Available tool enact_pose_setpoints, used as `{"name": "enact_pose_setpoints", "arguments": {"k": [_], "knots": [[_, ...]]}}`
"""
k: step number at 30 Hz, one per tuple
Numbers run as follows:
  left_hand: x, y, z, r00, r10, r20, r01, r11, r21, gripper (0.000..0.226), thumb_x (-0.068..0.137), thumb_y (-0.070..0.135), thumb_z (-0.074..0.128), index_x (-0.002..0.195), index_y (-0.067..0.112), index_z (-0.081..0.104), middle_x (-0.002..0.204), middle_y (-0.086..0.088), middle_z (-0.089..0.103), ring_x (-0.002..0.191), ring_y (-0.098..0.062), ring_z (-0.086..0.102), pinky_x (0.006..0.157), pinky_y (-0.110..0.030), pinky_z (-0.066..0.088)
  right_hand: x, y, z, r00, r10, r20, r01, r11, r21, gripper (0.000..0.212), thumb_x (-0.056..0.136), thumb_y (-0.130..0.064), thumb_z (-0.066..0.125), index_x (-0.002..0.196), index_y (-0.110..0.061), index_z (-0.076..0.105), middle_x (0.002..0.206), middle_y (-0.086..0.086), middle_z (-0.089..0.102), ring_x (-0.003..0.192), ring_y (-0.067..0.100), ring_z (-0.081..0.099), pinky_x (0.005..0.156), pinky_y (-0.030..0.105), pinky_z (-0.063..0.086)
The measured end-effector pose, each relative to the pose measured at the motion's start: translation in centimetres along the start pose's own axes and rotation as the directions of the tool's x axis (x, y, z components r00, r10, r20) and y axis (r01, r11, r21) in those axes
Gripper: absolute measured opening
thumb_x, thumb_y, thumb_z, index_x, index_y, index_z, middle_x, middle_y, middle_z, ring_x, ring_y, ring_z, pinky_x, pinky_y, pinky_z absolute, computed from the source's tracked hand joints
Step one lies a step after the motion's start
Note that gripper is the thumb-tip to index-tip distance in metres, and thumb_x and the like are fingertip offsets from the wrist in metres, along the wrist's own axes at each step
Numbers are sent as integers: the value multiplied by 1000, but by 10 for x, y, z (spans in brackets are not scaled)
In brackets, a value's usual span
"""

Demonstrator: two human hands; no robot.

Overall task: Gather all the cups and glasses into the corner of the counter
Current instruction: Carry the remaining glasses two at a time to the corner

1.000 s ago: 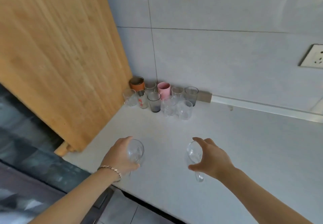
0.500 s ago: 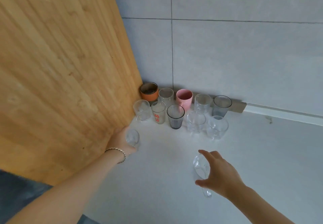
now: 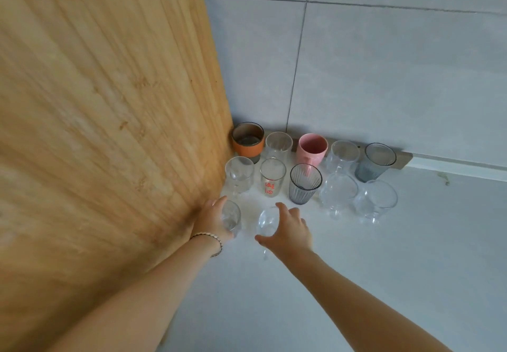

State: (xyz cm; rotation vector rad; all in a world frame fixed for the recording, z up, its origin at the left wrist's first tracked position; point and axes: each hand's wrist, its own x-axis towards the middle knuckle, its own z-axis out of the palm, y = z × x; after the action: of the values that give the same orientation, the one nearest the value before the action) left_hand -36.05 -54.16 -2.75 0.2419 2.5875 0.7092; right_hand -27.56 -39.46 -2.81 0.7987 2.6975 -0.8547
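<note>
— Both hands have come in toward the cluster of cups [image 3: 304,170] since a second ago?
— Yes. Left hand [image 3: 211,221] wraps a clear glass [image 3: 231,218] against the wooden board [image 3: 109,104]; right hand [image 3: 288,231] cups a stemmed glass [image 3: 266,221] beside it. Bare counter [image 3: 411,269] lies right of the cluster.

We've got two clear glasses held low at the surface [image 3: 356,255], side by side: one [image 3: 231,217] by the wood panel, one [image 3: 266,221] just right of it. Behind, upright in the corner: orange-sleeved cup [image 3: 248,141], pink cup [image 3: 312,150], two grey ribbed tumblers [image 3: 304,183], red-print glass [image 3: 272,177], other clear ones.
</note>
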Motion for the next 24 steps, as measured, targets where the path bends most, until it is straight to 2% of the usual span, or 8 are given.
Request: {"name": "enact_pose_setpoints", "arguments": {"k": [5,8,12,15,17,20,22,24], "knots": [[7,-6,-2,999,39,-12,-39,999,-21,86,72,5,71,144,21,28,150,-2,25,130,-17,40,90,-16,33,22,-22,16,999,54,9,-54,997,-49,94,70,-49,74,143,-22,22,134,8,38,121,29,42,94,37,46],[11,-10,-2,997,78,-23,-78,997,-21,85,73,6,73,144,19,28,151,-2,24,134,-18,35,100,-19,34,22,-21,22,999,15,36,-13,999,-44,101,72,-46,73,147,-26,9,140,8,29,124,30,35,96,36,45],[13,-12,-1,993,109,-44,-109,994,-15,85,72,8,75,143,18,30,148,-1,29,131,-17,39,101,-20,36,20,-17,21,998,-46,39,47,999,-3,97,76,-38,71,149,-27,7,142,7,30,125,30,34,98,37,44],[12,-12,-4,988,153,-23,-151,986,65,82,73,13,75,142,16,30,146,-3,31,131,-19,38,103,-25,37,16,-16,18,992,-84,95,87,996,-26,102,78,-43,70,150,-24,0,145,7,28,129,30,33,103,39,40],[6,-11,-6,981,194,-1,-189,954,232,81,78,20,71,144,15,25,151,-9,25,137,-23,29,110,-28,30,10,-12,12,988,-72,139,73,997,-2,108,75,-46,71,150,-20,-3,146,8,27,131,30,34,103,42,39],[-11,0,-6,957,289,-13,-243,830,503,77,83,33,63,146,18,21,154,-14,15,142,-28,18,116,-34,20,-2,6,-6,973,-44,228,42,999,17,98,77,-42,71,148,-16,9,142,9,39,127,29,45,100,41,43],[-25,18,-3,930,368,-15,-308,798,517,63,85,31,59,141,17,33,146,-11,32,134,-29,31,112,-35,27,-14,29,-23,949,-18,315,37,998,-54,77,81,-37,68,143,-17,27,136,8,49,122,25,50,99,38,44],[-39,42,6,918,391,69,-377,802,463,40,87,26,53,126,17,49,129,-6,51,119,-26,48,98,-35,41,-30,59,-41,928,38,371,11,991,-132,62,83,-34,65,137,-18,39,132,5,54,120,22,52,99,35,43]]}}
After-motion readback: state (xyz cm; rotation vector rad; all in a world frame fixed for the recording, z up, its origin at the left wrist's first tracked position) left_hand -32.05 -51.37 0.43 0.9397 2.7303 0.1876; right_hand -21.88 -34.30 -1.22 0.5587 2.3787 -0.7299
